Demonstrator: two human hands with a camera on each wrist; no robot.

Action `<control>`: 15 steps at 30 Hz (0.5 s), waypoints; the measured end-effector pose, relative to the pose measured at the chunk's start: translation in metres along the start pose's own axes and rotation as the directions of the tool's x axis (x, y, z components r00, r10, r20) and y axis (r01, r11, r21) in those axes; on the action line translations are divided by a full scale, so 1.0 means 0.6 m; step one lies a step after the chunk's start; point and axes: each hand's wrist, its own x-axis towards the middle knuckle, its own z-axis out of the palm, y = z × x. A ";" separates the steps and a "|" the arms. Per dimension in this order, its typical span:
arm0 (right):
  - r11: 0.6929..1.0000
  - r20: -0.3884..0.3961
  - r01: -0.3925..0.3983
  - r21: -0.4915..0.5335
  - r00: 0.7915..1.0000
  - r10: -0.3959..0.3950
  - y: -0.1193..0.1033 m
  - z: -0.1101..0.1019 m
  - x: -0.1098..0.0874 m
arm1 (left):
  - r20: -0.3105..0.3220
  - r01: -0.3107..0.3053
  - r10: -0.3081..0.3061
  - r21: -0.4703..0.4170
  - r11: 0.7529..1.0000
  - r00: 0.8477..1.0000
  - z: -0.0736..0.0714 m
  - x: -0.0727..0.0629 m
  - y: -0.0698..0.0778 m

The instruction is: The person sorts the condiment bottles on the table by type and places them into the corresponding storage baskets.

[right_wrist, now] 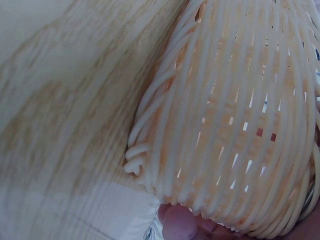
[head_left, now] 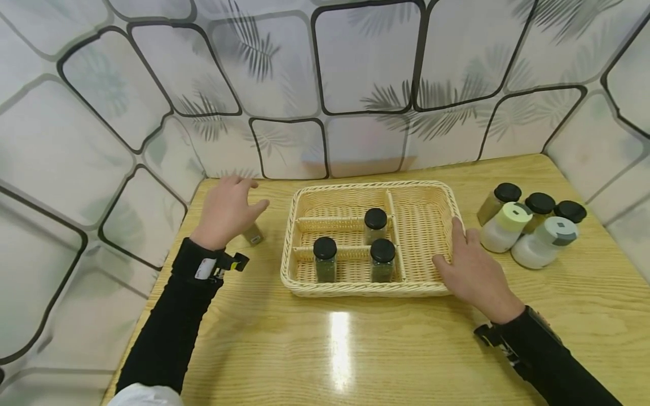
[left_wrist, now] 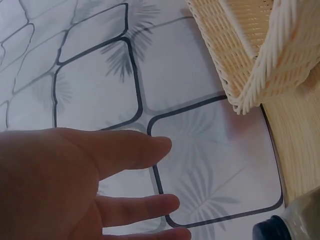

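A pale wicker basket [head_left: 424,237] with dividers stands on the table. Three black-lidded spice jars stand in its left part: one jar [head_left: 375,225] toward the middle, another jar [head_left: 382,260] in front of it, and a third jar [head_left: 325,260] at front left. My right hand [head_left: 477,276] grips the basket's right rim, thumb on the inner side; fingertips [right_wrist: 180,222] show past the wicker edge in the right wrist view. My left hand [head_left: 228,208], fingers extended and holding nothing, hovers over a jar [head_left: 253,234] left of the basket. The hand partly hides that jar.
Right of the basket several containers stand together: black-lidded jars [head_left: 539,210], a white shaker with a yellow-green cap [head_left: 503,228] and another with a grey cap [head_left: 540,245]. A patterned wall covering [head_left: 365,141] rises behind and beside the wooden table [head_left: 284,344].
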 end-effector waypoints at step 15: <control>1.000 0.019 -0.010 0.000 1.000 0.010 0.000 0.001 0.003 | 0.149 0.110 -0.101 -0.059 0.992 0.984 0.020 -0.019 -0.040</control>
